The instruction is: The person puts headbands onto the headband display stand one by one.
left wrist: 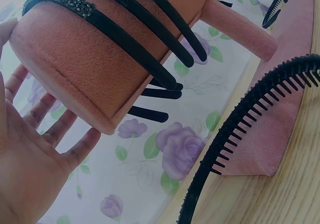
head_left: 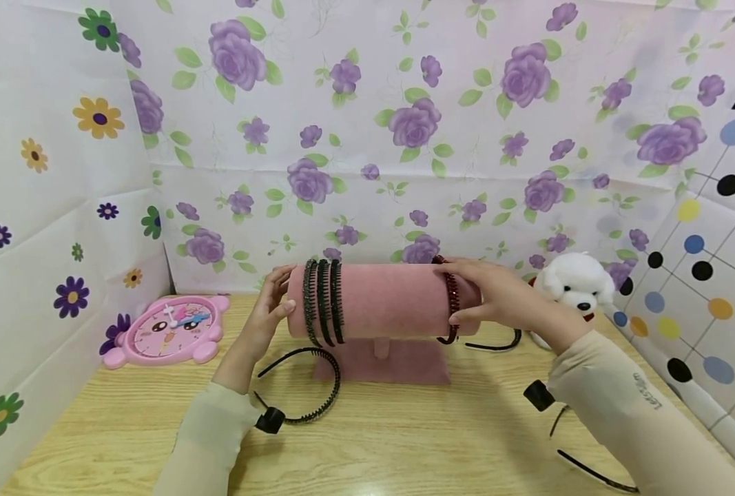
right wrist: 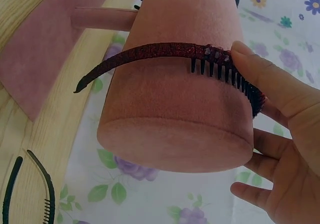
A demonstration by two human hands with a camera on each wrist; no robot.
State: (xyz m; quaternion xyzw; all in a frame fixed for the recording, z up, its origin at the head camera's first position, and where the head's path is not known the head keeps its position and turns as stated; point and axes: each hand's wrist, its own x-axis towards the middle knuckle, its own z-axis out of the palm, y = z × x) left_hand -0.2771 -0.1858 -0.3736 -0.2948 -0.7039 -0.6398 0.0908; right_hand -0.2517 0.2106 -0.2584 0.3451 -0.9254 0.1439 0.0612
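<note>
The dark red headband [right wrist: 170,49] sits around the right end of the pink roll [head_left: 392,300], its toothed inner edge facing outward and one tip hanging below the roll. My right hand [head_left: 497,293] holds it there: thumb pressed on the band, index finger just behind, so the gap between them is small, while my other fingers spread loosely near the roll's end. My left hand [head_left: 264,313] steadies the opposite end, fingers spread and nearly straight, their tips touching it, gripping no headband.

Close to that hand, three black headbands [head_left: 325,303] stand side by side around the roll. A short post carries the roll above its pink base [head_left: 410,365] on the worktop [head_left: 454,441].

Farther out, a toothed black headband [head_left: 336,386] lies in front on the left; another [head_left: 494,348] lies right of the base. A pink clock [head_left: 171,331] is at the left, a white plush dog [head_left: 574,282] at the right, and a floral cloth [head_left: 367,96] hangs behind.
</note>
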